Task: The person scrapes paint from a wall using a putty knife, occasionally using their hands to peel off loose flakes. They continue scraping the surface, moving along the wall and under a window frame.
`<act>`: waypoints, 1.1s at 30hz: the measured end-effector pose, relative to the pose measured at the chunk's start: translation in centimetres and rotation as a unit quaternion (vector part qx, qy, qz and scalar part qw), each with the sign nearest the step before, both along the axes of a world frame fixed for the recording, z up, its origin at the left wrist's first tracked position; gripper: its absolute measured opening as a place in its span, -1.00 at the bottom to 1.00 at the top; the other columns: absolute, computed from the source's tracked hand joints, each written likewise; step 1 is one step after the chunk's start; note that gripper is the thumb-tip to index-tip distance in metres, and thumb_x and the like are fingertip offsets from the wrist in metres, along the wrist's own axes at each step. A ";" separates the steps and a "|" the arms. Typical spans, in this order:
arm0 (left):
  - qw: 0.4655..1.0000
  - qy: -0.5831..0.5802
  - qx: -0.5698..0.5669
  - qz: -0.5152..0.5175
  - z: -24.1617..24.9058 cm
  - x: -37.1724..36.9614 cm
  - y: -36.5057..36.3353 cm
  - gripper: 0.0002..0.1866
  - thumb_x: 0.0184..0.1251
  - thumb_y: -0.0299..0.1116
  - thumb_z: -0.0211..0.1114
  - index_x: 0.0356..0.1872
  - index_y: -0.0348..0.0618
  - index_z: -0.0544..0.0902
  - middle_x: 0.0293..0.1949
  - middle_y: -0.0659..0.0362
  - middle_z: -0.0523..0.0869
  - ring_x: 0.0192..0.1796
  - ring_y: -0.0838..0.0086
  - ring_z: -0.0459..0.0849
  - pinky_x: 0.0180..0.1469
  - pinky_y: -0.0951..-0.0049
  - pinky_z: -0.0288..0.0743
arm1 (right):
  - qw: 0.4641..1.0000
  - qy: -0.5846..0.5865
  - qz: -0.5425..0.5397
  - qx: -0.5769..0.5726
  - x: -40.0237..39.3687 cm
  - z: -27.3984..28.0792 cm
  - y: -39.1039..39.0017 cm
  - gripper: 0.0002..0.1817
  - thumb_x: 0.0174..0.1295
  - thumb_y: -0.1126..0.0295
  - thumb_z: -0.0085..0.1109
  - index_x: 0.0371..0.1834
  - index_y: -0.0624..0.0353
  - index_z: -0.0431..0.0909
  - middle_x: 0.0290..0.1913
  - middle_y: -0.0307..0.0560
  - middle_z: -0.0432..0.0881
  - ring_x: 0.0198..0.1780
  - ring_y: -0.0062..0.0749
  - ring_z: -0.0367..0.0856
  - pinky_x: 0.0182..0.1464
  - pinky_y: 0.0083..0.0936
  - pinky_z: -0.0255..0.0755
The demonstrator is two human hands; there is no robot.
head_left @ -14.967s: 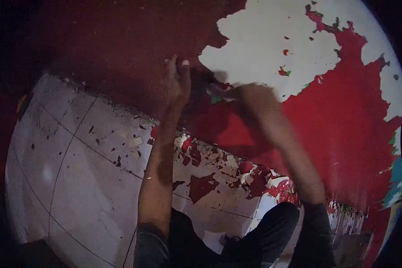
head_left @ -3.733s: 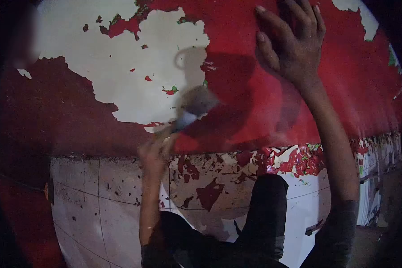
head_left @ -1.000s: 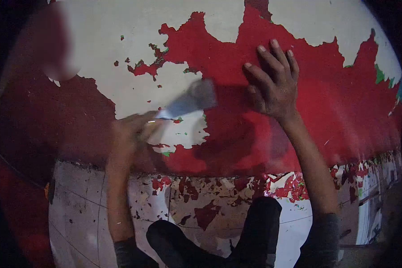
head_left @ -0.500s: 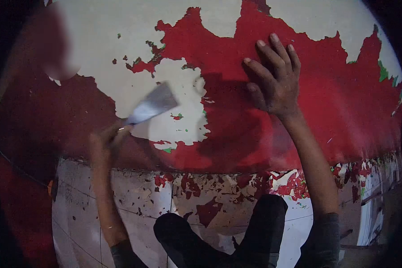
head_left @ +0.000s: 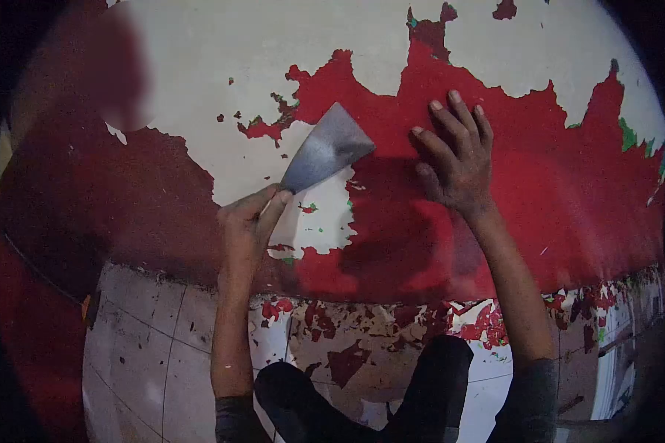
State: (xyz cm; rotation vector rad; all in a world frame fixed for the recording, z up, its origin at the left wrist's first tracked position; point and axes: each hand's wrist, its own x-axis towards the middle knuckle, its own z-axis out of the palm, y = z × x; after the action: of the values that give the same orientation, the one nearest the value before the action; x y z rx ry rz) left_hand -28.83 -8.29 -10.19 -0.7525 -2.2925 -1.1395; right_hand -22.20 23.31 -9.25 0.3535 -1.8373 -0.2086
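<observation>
My left hand (head_left: 251, 214) grips a putty knife (head_left: 325, 148), thumb and fingers closed around its handle, which they mostly hide. The wide metal blade points up and to the right, its front edge over the border between a bare whitish patch (head_left: 325, 221) and the red paint (head_left: 391, 199). To the right, my right hand (head_left: 462, 159) lies on the red-painted wall (head_left: 554, 177) with its fingers spread and nothing in it. Ragged edges of red paint, green in places, run against the whitish surface above.
Red and pale paint flakes (head_left: 347, 362) litter the tiled floor (head_left: 148, 332) along the foot of the wall. My knees (head_left: 440, 369) are bent close below my hands. Darker red paint (head_left: 89, 207) covers the wall at left.
My left hand has moved right and slightly up with the putty knife, bringing the blade from the whitish patch to the red paint's edge. My right hand stays against the wall.
</observation>
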 end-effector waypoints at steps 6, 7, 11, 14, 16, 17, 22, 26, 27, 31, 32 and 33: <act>0.995 -0.052 0.030 0.083 -1.4 0.1 -4.0 -0.70 0.20 -0.31 0.34 -0.14 -0.32 0.68 -0.29 -0.03 0.75 -0.29 0.41 0.73 -0.22 0.45 0.55 | 1.000 0.005 -0.003 -0.006 0.0 -0.1 -0.1 -0.57 0.17 -0.03 0.12 0.08 -0.19 0.47 0.32 -0.14 0.31 0.41 -0.13 0.18 0.44 -0.05 -0.13; 0.996 -0.037 0.014 0.074 -1.4 -0.1 -2.8 -0.71 0.21 -0.32 0.33 -0.13 -0.33 0.67 -0.29 -0.03 0.75 -0.29 0.43 0.72 -0.22 0.44 0.55 | 1.000 0.005 -0.004 -0.005 0.0 -0.1 0.0 -0.57 0.17 -0.03 0.12 0.08 -0.19 0.48 0.32 -0.14 0.31 0.41 -0.13 0.18 0.44 -0.05 -0.13; 0.999 0.025 -0.016 -0.030 1.2 1.5 3.0 -0.71 0.24 -0.34 0.31 -0.12 -0.37 0.66 -0.31 -0.03 0.75 -0.28 0.52 0.69 -0.21 0.44 0.55 | 1.000 0.011 -0.007 0.002 -0.1 -0.1 0.0 -0.59 0.19 -0.02 0.10 0.07 -0.20 0.48 0.31 -0.14 0.33 0.41 -0.14 0.19 0.44 -0.05 -0.11; 0.994 -0.068 0.068 0.053 -2.7 1.1 -0.9 -0.69 0.25 -0.31 0.31 -0.12 -0.36 0.66 -0.35 0.01 0.75 -0.33 0.59 0.65 -0.28 0.45 0.53 | 1.000 0.015 0.001 -0.003 -0.2 -0.1 0.0 -0.60 0.18 -0.01 0.11 0.05 -0.19 0.49 0.30 -0.13 0.34 0.40 -0.14 0.20 0.44 -0.06 -0.12; 0.988 -0.031 0.137 0.067 -6.8 0.1 -2.9 -0.69 0.27 -0.29 0.29 -0.12 -0.36 0.66 -0.44 0.10 0.72 -0.41 0.60 0.60 -0.38 0.48 0.48 | 1.000 0.014 -0.001 -0.010 -0.1 0.0 -0.1 -0.61 0.17 0.00 0.12 0.03 -0.17 0.51 0.30 -0.14 0.35 0.40 -0.14 0.20 0.45 -0.07 -0.13; 0.983 -0.017 0.170 0.073 -7.8 -0.2 -3.5 -0.69 0.28 -0.28 0.29 -0.12 -0.35 0.66 -0.49 0.15 0.71 -0.46 0.61 0.58 -0.43 0.49 0.45 | 1.000 0.009 -0.003 -0.015 0.0 -0.1 -0.1 -0.62 0.17 0.00 0.12 0.02 -0.17 0.51 0.29 -0.14 0.35 0.40 -0.14 0.20 0.45 -0.07 -0.14; 0.969 -0.109 0.219 0.013 1.2 1.2 3.4 -0.68 0.34 -0.26 0.22 -0.12 -0.36 0.67 -0.59 0.31 0.54 -0.57 0.69 0.41 -0.54 0.56 0.31 | 1.000 0.011 -0.014 -0.011 0.1 0.0 -0.4 -0.64 0.12 0.07 0.20 -0.03 -0.15 0.54 0.28 -0.14 0.36 0.40 -0.15 0.20 0.45 -0.06 -0.11; 0.956 -0.185 0.227 0.033 -6.0 2.9 2.7 -0.68 0.37 -0.25 0.19 -0.14 -0.35 0.68 -0.60 0.35 0.50 -0.57 0.73 0.34 -0.55 0.58 0.27 | 1.000 0.017 -0.014 -0.011 -0.1 0.0 -0.3 -0.63 0.06 0.12 0.26 -0.03 -0.14 0.55 0.27 -0.14 0.37 0.40 -0.15 0.20 0.44 -0.07 -0.09; 0.946 -0.185 0.262 0.036 -7.1 3.4 2.8 -0.68 0.38 -0.25 0.18 -0.15 -0.36 0.67 -0.60 0.36 0.49 -0.56 0.72 0.33 -0.55 0.58 0.25 | 1.000 0.017 -0.013 -0.013 0.0 0.0 -0.3 -0.63 0.06 0.12 0.26 -0.03 -0.14 0.55 0.27 -0.14 0.37 0.40 -0.15 0.20 0.44 -0.07 -0.09; 0.951 -0.137 0.274 0.026 -5.5 1.4 4.2 -0.68 0.40 -0.25 0.16 -0.22 -0.37 0.68 -0.63 0.37 0.43 -0.56 0.71 0.30 -0.55 0.57 0.22 | 0.999 0.028 -0.014 -0.011 -0.1 0.1 -0.4 -0.63 0.05 0.13 0.27 -0.04 -0.13 0.55 0.26 -0.15 0.38 0.40 -0.15 0.21 0.44 -0.07 -0.09; 0.952 -0.116 0.282 0.013 -1.9 0.9 5.2 -0.68 0.40 -0.25 0.15 -0.24 -0.37 0.68 -0.63 0.36 0.43 -0.56 0.71 0.30 -0.55 0.58 0.22 | 0.999 0.033 -0.013 -0.011 -0.1 0.0 -0.5 -0.63 0.05 0.14 0.27 -0.04 -0.13 0.55 0.26 -0.15 0.38 0.40 -0.15 0.21 0.44 -0.07 -0.08; 0.953 -0.096 0.288 0.002 -0.2 0.9 5.8 -0.69 0.40 -0.26 0.15 -0.26 -0.37 0.68 -0.64 0.36 0.43 -0.55 0.71 0.31 -0.55 0.58 0.22 | 0.999 0.031 -0.018 -0.011 0.0 -0.1 -0.6 -0.63 0.05 0.14 0.27 -0.05 -0.13 0.55 0.26 -0.15 0.38 0.40 -0.15 0.21 0.44 -0.07 -0.08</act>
State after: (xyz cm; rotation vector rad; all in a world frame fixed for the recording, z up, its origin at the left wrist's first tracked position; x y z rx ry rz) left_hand -27.94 -2.49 -10.41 -0.4202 -1.9306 -1.8277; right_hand -22.25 22.74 -9.33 0.2946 -1.7846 -0.2218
